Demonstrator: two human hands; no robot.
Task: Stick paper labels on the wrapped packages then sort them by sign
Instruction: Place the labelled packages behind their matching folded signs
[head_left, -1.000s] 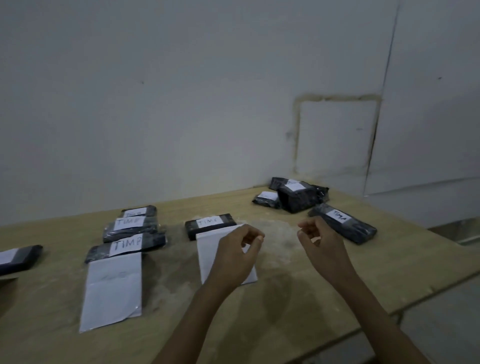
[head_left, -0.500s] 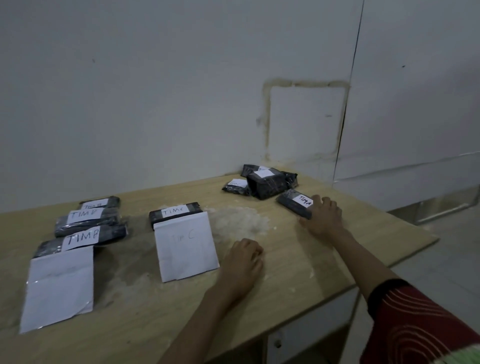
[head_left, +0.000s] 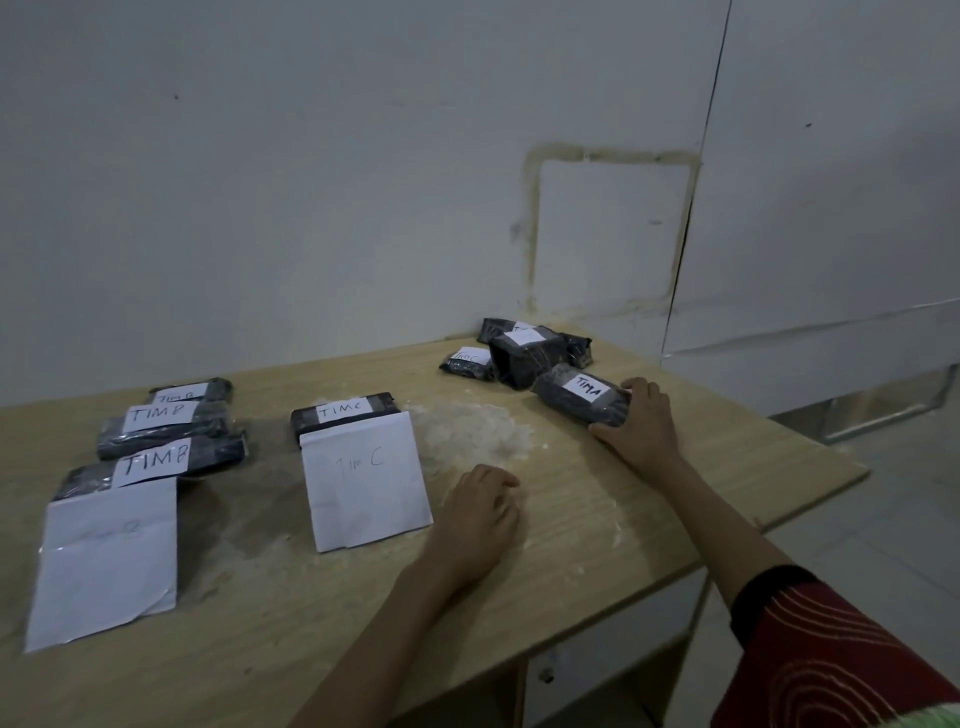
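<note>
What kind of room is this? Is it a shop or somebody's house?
Hard to say for sure. It looks like a plain back room used for packing: a bare wooden table against a blank patched wall, black wrapped packages with handwritten labels, and paper signs marking sorting spots.

Black wrapped packages (head_left: 171, 426) wear white labels (head_left: 157, 415) with dark handwriting, white sign sheets (head_left: 366, 480) lie on the tan woodgrain table (head_left: 649, 525), and there's a red sleeve (head_left: 826, 654), pale swirls, black cuff.
</note>
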